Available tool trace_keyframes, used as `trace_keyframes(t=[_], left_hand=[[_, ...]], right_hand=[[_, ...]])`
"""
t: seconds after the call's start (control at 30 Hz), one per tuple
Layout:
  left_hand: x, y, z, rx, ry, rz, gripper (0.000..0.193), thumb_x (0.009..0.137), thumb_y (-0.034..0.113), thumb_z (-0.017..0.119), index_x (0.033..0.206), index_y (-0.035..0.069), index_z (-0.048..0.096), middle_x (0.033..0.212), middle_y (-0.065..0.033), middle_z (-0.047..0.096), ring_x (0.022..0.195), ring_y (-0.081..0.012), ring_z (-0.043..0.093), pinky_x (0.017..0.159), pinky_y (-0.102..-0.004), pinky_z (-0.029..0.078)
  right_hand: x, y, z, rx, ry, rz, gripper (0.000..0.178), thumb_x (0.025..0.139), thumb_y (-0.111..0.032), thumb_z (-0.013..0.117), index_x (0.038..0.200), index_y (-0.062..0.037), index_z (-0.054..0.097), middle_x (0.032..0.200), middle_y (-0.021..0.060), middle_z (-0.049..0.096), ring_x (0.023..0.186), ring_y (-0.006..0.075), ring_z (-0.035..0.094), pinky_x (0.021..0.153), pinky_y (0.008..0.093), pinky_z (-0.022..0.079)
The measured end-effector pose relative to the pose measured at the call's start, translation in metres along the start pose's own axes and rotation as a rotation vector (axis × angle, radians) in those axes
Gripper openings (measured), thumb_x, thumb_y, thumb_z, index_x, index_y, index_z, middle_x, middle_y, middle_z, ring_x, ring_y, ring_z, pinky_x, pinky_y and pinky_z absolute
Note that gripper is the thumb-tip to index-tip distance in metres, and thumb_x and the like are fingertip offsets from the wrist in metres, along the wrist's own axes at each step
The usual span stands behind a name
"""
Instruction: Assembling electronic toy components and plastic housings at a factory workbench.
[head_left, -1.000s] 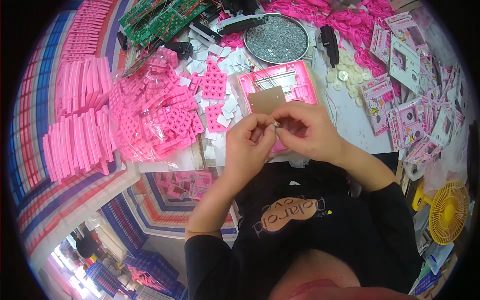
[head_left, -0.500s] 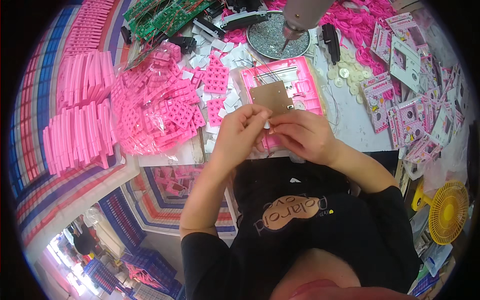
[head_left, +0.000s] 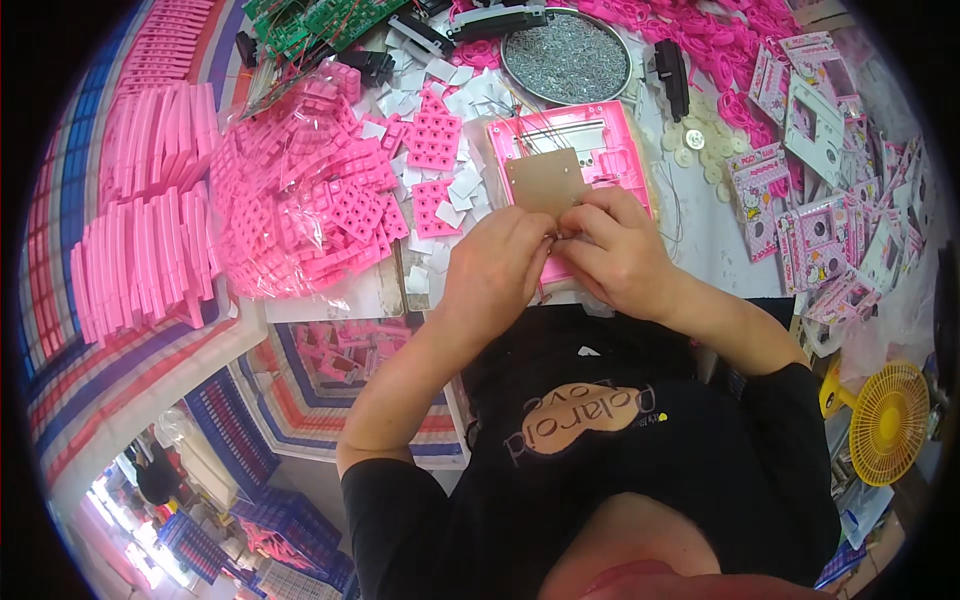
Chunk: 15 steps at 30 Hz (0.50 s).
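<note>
My left hand (head_left: pixel 497 262) and my right hand (head_left: pixel 618 245) meet at the lower edge of a tan circuit board (head_left: pixel 546 182), fingertips pinched together. Whatever sits between the fingers is too small and covered to make out. The board leans over a pink plastic housing (head_left: pixel 610 150), with thin wires (head_left: pixel 540 135) running up from its top edge. Under my hands, the near part of the housing is hidden.
A round tray of screws (head_left: pixel 568 58) stands behind the housing. Pink button pads (head_left: pixel 310 200) heap up at left, beside stacked pink strips (head_left: pixel 145 260). White discs (head_left: pixel 705 150) and printed panels (head_left: pixel 820 230) lie at right, above a yellow fan (head_left: pixel 888 425).
The powered screwdriver over the screw tray has left the view. My fingers have come closer together, and the white scrap at my left fingertips no longer shows. The view has shifted slightly.
</note>
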<state>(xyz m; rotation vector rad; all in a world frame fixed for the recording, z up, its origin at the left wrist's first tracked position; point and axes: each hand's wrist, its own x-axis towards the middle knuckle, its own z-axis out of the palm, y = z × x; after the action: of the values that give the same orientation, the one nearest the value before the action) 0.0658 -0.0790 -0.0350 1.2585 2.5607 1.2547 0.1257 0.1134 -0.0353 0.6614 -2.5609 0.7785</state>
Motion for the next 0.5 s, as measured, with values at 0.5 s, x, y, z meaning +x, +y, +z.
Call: trace_keyframes(t=[0.5], left_hand=[[-0.029,0.009,-0.012,0.164,0.399,-0.340,0.021,0.088,0.014,0.075,0.102,0.005,0.061,0.079,-0.0100,0.061,0.069,-0.0242,0.062,0.062,-0.0360,0.048]], right_hand=[[-0.001,0.004,-0.034,0.104,-0.132,0.042,0.030,0.077,-0.009,0.074,0.107,-0.0089,0.072,0.094,0.0042,0.061,0.087,0.0261,0.056,0.076,0.0383,0.048]])
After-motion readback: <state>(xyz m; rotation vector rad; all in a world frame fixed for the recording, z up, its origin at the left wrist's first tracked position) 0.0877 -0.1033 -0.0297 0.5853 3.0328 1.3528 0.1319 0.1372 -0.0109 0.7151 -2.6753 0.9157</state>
